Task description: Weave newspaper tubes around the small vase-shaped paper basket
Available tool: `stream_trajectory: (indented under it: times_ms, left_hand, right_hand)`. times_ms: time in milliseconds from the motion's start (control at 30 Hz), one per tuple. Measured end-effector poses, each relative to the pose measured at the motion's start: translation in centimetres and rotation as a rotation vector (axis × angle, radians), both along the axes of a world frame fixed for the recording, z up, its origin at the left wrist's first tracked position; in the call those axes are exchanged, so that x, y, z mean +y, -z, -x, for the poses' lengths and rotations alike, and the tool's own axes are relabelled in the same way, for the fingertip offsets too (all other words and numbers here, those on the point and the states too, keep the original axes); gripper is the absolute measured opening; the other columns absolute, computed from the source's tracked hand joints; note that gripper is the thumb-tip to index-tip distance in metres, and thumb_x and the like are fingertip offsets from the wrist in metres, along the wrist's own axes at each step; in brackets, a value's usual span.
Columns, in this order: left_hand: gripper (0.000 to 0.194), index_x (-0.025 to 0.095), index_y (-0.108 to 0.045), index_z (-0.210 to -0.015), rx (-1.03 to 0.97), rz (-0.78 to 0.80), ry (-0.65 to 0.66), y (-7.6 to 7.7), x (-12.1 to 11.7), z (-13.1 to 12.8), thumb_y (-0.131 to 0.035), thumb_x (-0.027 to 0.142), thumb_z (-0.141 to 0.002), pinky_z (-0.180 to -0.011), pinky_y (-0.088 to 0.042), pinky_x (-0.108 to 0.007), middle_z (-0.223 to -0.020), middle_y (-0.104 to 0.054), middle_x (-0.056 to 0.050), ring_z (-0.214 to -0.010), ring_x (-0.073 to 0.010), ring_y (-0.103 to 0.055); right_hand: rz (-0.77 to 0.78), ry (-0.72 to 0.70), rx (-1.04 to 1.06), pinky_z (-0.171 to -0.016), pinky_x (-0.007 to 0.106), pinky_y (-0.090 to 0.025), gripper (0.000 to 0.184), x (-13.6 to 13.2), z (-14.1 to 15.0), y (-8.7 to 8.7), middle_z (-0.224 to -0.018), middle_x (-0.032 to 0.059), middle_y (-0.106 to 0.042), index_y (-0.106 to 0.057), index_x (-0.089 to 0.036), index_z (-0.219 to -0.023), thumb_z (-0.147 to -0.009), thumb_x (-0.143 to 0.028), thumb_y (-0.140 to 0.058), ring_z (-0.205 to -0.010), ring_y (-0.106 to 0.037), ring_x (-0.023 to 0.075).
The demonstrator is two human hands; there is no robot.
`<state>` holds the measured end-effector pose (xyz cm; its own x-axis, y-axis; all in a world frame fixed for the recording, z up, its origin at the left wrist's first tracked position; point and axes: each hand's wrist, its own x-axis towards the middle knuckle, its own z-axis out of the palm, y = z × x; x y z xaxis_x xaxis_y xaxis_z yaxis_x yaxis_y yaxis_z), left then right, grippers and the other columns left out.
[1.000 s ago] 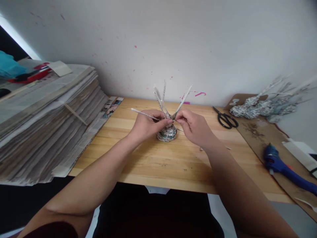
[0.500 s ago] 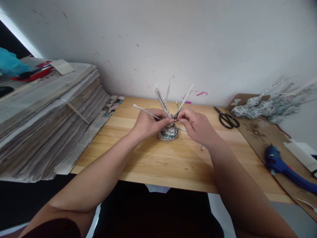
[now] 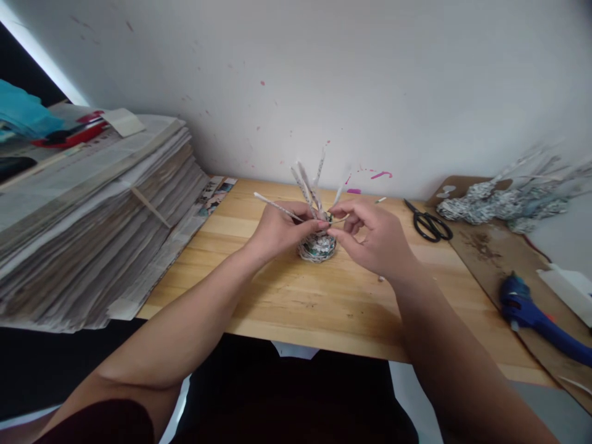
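A small woven piece of rolled newspaper (image 3: 317,248) stands on the wooden table, round and wide at its base, narrower above. Several paper tubes (image 3: 306,185) stick up and outward from its top. My left hand (image 3: 285,227) is closed around its upper part, thumb pressed on the near side. At the right of the neck, my right hand (image 3: 370,234) has thumb and index finger apart, tips close to the weave. A thin paper strand (image 3: 340,220) runs out between those fingers; I see no firm pinch on it. The far fingers of my left hand are hidden.
Black scissors (image 3: 429,226) lie to the right, near a cardboard sheet (image 3: 481,246) bearing a blue glue gun (image 3: 525,308). More woven paper pieces (image 3: 481,200) rest at the back right. A tall newspaper stack (image 3: 115,216) fills the left side. The wall is behind.
My right thumb and index finger have parted from their pinch at the neck, and the hand has opened. My left hand keeps its hold. The view has shifted slightly.
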<state>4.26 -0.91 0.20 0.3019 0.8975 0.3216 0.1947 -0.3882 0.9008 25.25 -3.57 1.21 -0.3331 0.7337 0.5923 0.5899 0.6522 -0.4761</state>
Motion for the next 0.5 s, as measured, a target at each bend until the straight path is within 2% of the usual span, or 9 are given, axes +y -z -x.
stream_trajectory:
  times_ms: [100,200,300,400,500]
  left_hand:
    - [0.02,0.014,-0.08,-0.078,-0.015,0.005,0.027,0.1,0.1,0.2,-0.081,0.034,-0.08,-0.068,-0.056,-0.029,-0.079,-0.08,-0.007,-0.072,-0.0189,-0.072]
    - [0.021,0.015,-0.078,-0.087,-0.09,0.049,0.168,0.0,0.7,0.9,-0.085,0.032,-0.076,-0.074,-0.059,-0.029,-0.088,-0.081,-0.008,-0.08,-0.0193,-0.074]
    - [0.035,0.016,-0.073,-0.105,-0.129,0.163,0.295,-0.2,1.4,1.8,-0.086,0.026,-0.073,-0.073,-0.06,-0.028,-0.089,-0.079,-0.005,-0.076,-0.016,-0.074]
    - [0.023,0.016,-0.07,-0.099,-0.127,0.196,0.284,-0.3,1.7,2.1,-0.08,0.029,-0.082,-0.067,-0.059,-0.025,-0.08,-0.074,-0.003,-0.068,-0.0127,-0.07]
    - [0.018,0.016,-0.069,-0.088,-0.128,0.143,0.242,-0.1,1.5,1.6,-0.075,0.032,-0.087,-0.061,-0.055,-0.024,-0.074,-0.069,-0.002,-0.063,-0.0118,-0.065]
  right_hand:
    - [0.036,0.011,0.018,-0.062,0.031,-0.048,0.014,-0.1,0.7,0.4,-0.091,0.0031,-0.071,-0.071,-0.021,-0.1,-0.087,-0.022,-0.076,-0.062,-0.056,0.0129]
    - [0.067,0.007,0.075,-0.063,0.03,-0.047,0.001,0.2,0.9,0.8,-0.084,0.0028,-0.07,-0.073,-0.02,-0.089,-0.089,-0.02,-0.074,-0.067,-0.058,0.0142]
    - [0.1,-0.004,0.142,-0.066,0.031,-0.048,0.003,0.5,0.8,1.1,-0.083,0.0023,-0.072,-0.075,-0.021,-0.086,-0.088,-0.021,-0.077,-0.071,-0.062,0.0156]
    - [0.119,-0.03,0.183,-0.069,0.032,-0.05,0.003,0.7,0.7,1.3,-0.085,0.0021,-0.073,-0.076,-0.022,-0.086,-0.088,-0.023,-0.079,-0.074,-0.064,0.0161]
    - [0.118,-0.072,0.21,-0.071,0.034,-0.051,0.004,0.9,0.6,1.7,-0.086,0.0018,-0.074,-0.077,-0.023,-0.085,-0.087,-0.024,-0.08,-0.077,-0.066,0.0173]
